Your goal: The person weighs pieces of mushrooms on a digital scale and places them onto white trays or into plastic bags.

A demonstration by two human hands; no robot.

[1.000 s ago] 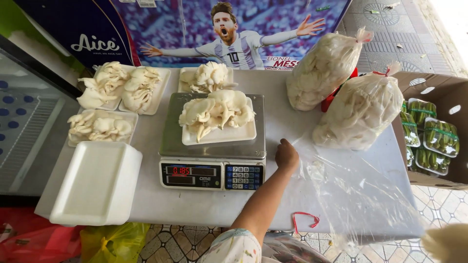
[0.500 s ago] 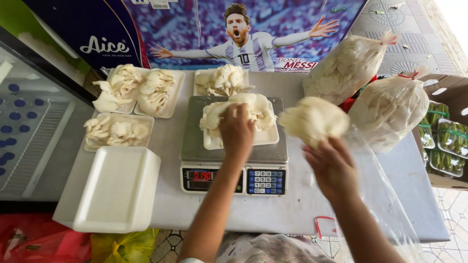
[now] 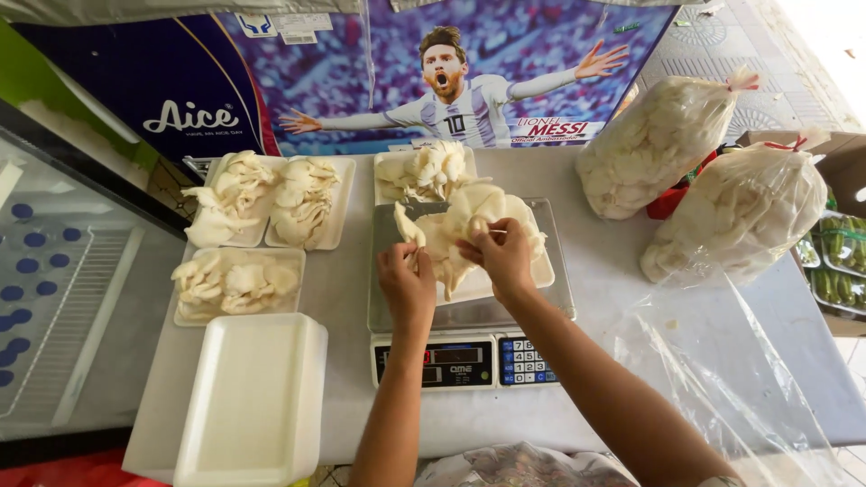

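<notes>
Because the pale cream oyster mushroom cluster [image 3: 469, 236] sits heaped on a white foam tray [image 3: 543, 271] atop the steel-topped digital scale [image 3: 469, 311], both my hands work right over the platform. My left hand [image 3: 408, 287] pinches the cluster's near edge; my right hand [image 3: 501, 254] closes on its top lobes, so the pile stays within the tray. Filled foam trays of mushrooms [image 3: 239, 284] lie to the left, within reach; a stack of empty white foam trays [image 3: 257, 397] waits nearer me. Two tied clear plastic bags of mushrooms [image 3: 704, 176] rest on the right.

Tray [image 3: 541, 271] under mushrooms [image 3: 469, 225] mostly hidden; scale display [image 3: 448, 357] unreadable.
</notes>
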